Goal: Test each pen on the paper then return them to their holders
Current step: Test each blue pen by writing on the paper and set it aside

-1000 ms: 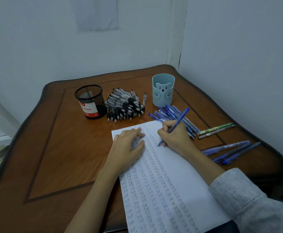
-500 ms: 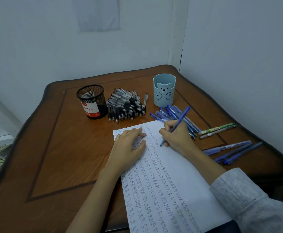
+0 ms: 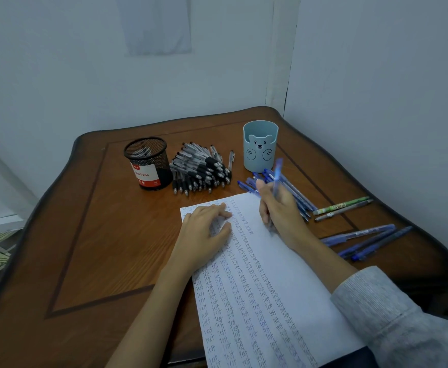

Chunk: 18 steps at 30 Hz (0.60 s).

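- Two holders stand at the far side of the tabletop (image 3: pixel 98 235): a black mesh holder (image 3: pixel 148 163) on the left and a blue bear cup (image 3: pixel 260 146) on the right.
- Between them lies a pile of black pens (image 3: pixel 200 171), with a single pen (image 3: pixel 231 157) apart from the pile, nearer the cup.
- In front of the cup lies a heap of blue pens (image 3: pixel 294 193), partly hidden behind the right hand (image 3: pixel 281 211).
- Further right, a green pen (image 3: pixel 341 205) and a grey pen (image 3: pixel 343 210) lie side by side. Three loose blue pens (image 3: pixel 363 237) lie near the right edge.
- The paper (image 3: pixel 265 274) lies in the near middle, covered in columns of the word "test". The grey sleeve (image 3: pixel 393 314) crosses its right side.
- Half a second ago the held pen slanted with its tip on the paper. Now it stands nearly upright and blurred, and the right hand has turned and shifted a little to the right.
- The left hand (image 3: pixel 204 237) has kept its place.
- The left hand lies flat with its fingers spread and relaxed, pressing on the top left corner of the paper.
- The right hand's fingers are curled round the blue pen (image 3: pixel 276 179), above the paper's top right part. Whether the pen's tip touches the paper cannot be told.
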Motion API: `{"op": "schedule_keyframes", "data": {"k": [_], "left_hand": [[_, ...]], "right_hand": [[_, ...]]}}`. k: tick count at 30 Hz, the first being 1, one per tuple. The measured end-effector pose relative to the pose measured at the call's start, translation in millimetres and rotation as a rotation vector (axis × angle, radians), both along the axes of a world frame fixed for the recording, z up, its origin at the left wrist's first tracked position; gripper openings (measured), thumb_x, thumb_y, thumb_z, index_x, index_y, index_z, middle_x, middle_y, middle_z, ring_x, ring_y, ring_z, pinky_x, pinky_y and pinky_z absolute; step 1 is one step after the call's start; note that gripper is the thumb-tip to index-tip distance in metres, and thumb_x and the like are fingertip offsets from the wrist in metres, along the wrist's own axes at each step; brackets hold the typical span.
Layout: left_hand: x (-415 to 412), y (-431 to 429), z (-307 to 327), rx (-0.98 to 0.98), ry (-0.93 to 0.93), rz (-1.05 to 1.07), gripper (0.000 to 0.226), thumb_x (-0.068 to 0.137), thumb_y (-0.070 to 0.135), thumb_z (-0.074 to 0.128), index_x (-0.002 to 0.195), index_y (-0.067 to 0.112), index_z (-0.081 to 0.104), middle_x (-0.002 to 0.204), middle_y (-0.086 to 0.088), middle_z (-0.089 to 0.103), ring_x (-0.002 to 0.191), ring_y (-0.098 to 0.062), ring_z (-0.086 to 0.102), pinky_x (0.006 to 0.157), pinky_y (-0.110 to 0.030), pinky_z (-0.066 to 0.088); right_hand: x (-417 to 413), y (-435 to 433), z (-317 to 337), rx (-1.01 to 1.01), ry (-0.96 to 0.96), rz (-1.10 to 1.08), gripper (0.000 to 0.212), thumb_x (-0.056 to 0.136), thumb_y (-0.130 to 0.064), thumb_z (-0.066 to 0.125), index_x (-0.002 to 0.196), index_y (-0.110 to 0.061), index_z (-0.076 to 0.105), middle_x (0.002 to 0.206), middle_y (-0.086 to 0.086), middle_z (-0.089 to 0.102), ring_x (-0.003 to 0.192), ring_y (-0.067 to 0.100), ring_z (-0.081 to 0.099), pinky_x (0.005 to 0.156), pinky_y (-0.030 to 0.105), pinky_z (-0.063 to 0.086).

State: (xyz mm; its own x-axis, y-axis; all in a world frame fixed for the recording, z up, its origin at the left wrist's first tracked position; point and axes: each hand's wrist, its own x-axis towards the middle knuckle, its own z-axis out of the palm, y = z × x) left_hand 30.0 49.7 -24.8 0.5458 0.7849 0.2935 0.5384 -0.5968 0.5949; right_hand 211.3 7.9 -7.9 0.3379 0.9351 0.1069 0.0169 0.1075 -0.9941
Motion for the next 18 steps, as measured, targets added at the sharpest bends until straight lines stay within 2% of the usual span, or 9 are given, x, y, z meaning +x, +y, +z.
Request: {"op": "schedule_keyframes", "data": {"k": [3, 5, 7, 10, 15, 18], "left_hand": [[0.4, 0.7, -0.6, 0.002, -0.010, -0.001, 0.021, 0.091, 0.026, 0.059, 0.112, 0.028, 0.063, 0.134, 0.014, 0.054, 0.124, -0.005, 0.044, 0.107, -0.038, 0.031], [0.4, 0.6, -0.7, 0.003, -0.012, 0.000, 0.022, 0.091, 0.026, 0.059, 0.112, 0.028, 0.063, 0.134, 0.014, 0.054, 0.124, -0.005, 0.044, 0.107, -0.038, 0.031], [0.3, -0.1, -0.2, 0.002, -0.013, 0.003, 0.022, 0.091, 0.026, 0.059, 0.112, 0.027, 0.063, 0.134, 0.013, 0.054, 0.124, -0.005, 0.044, 0.107, -0.037, 0.030], [0.3, -0.9, 0.6, 0.007, -0.006, 0.003, 0.022, 0.091, 0.026, 0.058, 0.113, 0.027, 0.063, 0.134, 0.013, 0.054, 0.124, -0.005, 0.044, 0.107, -0.035, 0.030], [1.1, -2.2, 1.9, 0.001, 0.000, 0.020, 0.023, 0.092, 0.027, 0.058, 0.114, 0.027, 0.063, 0.134, 0.015, 0.054, 0.126, -0.004, 0.041, 0.107, -0.032, 0.026], [1.6, -3.3, 3.0, -0.007, 0.014, 0.024, 0.024, 0.092, 0.027, 0.057, 0.116, 0.026, 0.063, 0.134, 0.015, 0.053, 0.127, -0.003, 0.040, 0.109, -0.036, 0.026]], "right_hand": [[1.2, -0.1, 0.0, -0.002, -0.025, -0.008, 0.034, 0.103, -0.037, 0.035, 0.095, -0.008, 0.052, 0.041, 0.001, 0.039, 0.032, 0.009, 0.029, 0.034, 0.020, 0.028], [2.7, 0.1, -0.5, -0.005, -0.049, -0.003, 0.032, 0.103, -0.032, 0.039, 0.104, -0.004, 0.054, 0.041, 0.002, 0.041, 0.031, 0.012, 0.030, 0.034, 0.021, 0.028], [3.5, 0.6, -1.6, -0.013, -0.073, 0.011, 0.025, 0.101, -0.030, 0.046, 0.113, -0.009, 0.055, 0.042, 0.005, 0.044, 0.032, 0.014, 0.033, 0.035, 0.022, 0.030], [4.0, 1.3, -2.8, -0.029, -0.120, 0.038, 0.020, 0.099, -0.028, 0.051, 0.115, -0.015, 0.053, 0.044, 0.006, 0.048, 0.035, 0.017, 0.037, 0.037, 0.023, 0.031], [3.5, -0.7, -1.3, -0.078, -0.199, 0.016, 0.031, 0.100, -0.028, 0.048, 0.126, -0.011, 0.048, 0.049, 0.008, 0.051, 0.035, 0.011, 0.040, 0.037, 0.020, 0.032], [5.0, -3.8, -0.8, -0.072, -0.233, 0.021, 0.037, 0.103, -0.025, 0.043, 0.134, -0.005, 0.044, 0.047, 0.008, 0.052, 0.031, 0.007, 0.039, 0.035, 0.018, 0.031]]}}
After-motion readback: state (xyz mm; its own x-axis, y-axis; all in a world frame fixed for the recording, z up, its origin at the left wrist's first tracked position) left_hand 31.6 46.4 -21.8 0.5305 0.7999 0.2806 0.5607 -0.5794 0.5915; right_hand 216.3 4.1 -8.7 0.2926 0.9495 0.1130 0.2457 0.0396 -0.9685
